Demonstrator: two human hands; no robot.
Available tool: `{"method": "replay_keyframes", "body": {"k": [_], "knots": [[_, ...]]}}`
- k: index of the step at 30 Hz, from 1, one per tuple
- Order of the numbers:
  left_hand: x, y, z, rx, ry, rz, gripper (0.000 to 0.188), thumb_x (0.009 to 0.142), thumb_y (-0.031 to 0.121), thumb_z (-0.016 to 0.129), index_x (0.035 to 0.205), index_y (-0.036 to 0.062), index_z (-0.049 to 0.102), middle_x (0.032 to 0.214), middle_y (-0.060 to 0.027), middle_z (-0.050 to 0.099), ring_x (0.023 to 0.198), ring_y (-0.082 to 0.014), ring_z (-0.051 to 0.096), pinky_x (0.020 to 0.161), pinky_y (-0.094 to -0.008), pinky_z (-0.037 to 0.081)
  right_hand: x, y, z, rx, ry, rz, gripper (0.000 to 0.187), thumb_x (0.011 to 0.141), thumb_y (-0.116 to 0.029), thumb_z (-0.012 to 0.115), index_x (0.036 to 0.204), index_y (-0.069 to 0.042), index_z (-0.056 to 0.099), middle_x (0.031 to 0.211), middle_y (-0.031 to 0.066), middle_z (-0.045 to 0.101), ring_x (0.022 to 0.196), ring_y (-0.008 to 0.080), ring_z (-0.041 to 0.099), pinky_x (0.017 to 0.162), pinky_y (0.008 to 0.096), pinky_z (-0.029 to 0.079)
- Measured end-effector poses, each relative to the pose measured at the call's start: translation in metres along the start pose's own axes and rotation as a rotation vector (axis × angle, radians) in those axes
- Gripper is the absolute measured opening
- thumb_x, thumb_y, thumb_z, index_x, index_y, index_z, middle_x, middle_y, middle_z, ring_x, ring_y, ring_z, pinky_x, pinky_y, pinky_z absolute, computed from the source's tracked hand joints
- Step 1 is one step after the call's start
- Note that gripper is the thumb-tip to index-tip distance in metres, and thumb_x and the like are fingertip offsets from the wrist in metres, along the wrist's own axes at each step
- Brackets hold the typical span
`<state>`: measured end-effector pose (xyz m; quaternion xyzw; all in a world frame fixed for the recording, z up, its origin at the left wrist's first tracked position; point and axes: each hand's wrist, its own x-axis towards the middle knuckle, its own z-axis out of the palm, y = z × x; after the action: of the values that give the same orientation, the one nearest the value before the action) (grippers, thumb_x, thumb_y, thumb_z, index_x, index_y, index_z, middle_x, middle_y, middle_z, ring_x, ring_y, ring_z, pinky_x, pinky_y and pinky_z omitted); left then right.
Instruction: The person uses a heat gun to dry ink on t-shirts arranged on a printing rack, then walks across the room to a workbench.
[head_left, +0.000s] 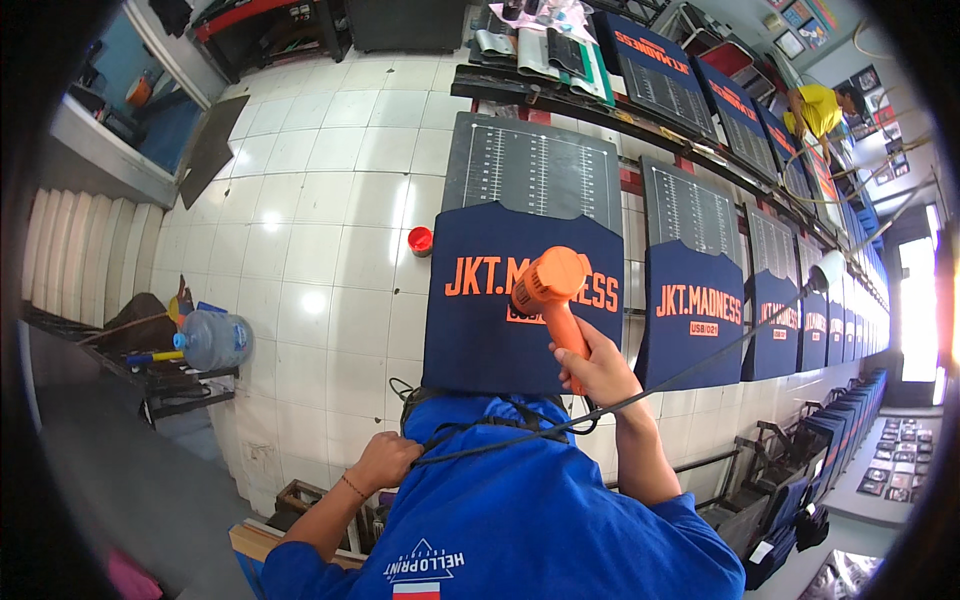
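My right hand (600, 368) is wrapped round the handle of an orange hair dryer (560, 275). The dryer is over a navy shirt (480, 350) with orange lettering and hides part of the print. That shirt lies flat on a dark printing board (535, 155) marked with white scales. At my waist, my left hand (388, 460) is closed around a dark cable (510, 440). The cable slants across my front, past my right wrist, and up to the far right. Whether it joins the dryer's own cord is hidden.
More boards with navy shirts, such as this one (695, 310), run off to the right. A red tub (420, 240) is beside the nearest board. A water jug (215, 340) lies on a rack at left. A person in yellow (818, 110) bends over the far row.
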<state>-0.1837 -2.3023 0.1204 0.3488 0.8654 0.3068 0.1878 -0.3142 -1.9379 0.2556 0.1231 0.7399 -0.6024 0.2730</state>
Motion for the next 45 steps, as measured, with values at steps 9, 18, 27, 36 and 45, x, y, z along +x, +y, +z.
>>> {"method": "replay_keyframes", "body": {"k": [9, 18, 27, 36, 45], "knots": [[0.005, -0.007, -0.001, 0.008, -0.016, 0.038, 0.008, 0.072, 0.013, 0.057, 0.078, 0.0074, 0.061, 0.067, -0.0091, 0.062, 0.062, -0.0324, 0.062, 0.059, -0.0436, 0.05, -0.003, -0.003, -0.001, -0.033, -0.001, 0.065, 0.047, 0.096, -0.013, 0.059, 0.139, 0.001, 0.046, 0.099, 0.0059, 0.064, 0.067, 0.0072, 0.059, 0.059, 0.0211, 0.052], [0.001, -0.01, 0.002, -0.031, 0.036, 0.018, 0.015, 0.074, 0.023, 0.058, 0.072, 0.0076, 0.057, 0.066, -0.0109, 0.06, 0.061, -0.0333, 0.061, 0.059, -0.0437, 0.048, -0.01, -0.004, -0.005, -0.067, 0.068, 0.072, 0.043, 0.095, -0.012, 0.059, 0.135, 0.001, 0.05, 0.1, 0.0049, 0.064, 0.067, 0.0069, 0.058, 0.059, 0.0215, 0.052], [0.005, -0.008, -0.007, -0.009, -0.006, 0.026, 0.011, 0.073, 0.014, 0.057, 0.078, 0.0059, 0.062, 0.067, -0.0103, 0.062, 0.062, -0.0324, 0.062, 0.06, -0.0421, 0.051, -0.019, -0.001, -0.01, -0.048, 0.155, 0.066, 0.044, 0.093, -0.012, 0.06, 0.134, 0.001, 0.05, 0.093, 0.0026, 0.06, 0.065, 0.007, 0.057, 0.058, 0.0222, 0.051], [0.007, -0.022, 0.003, -0.051, 0.058, 0.054, 0.026, 0.076, 0.032, 0.059, 0.066, 0.009, 0.053, 0.063, -0.0116, 0.058, 0.058, -0.035, 0.058, 0.058, -0.0445, 0.047, -0.027, 0.001, -0.025, -0.038, 0.196, 0.054, 0.045, 0.092, -0.016, 0.063, 0.132, 0.001, 0.052, 0.086, 0.001, 0.059, 0.066, 0.0069, 0.057, 0.054, 0.022, 0.047], [0.007, -0.036, 0.017, 0.021, 0.05, 0.033, 0.021, 0.075, 0.024, 0.058, 0.061, 0.0103, 0.051, 0.058, -0.0141, 0.053, 0.052, -0.0356, 0.053, 0.05, -0.0464, 0.04, -0.04, 0.016, -0.037, -0.033, 0.29, 0.054, 0.04, 0.094, -0.022, 0.064, 0.129, -0.004, 0.054, 0.073, 0.0004, 0.058, 0.061, 0.0077, 0.058, 0.053, 0.0244, 0.049]]}}
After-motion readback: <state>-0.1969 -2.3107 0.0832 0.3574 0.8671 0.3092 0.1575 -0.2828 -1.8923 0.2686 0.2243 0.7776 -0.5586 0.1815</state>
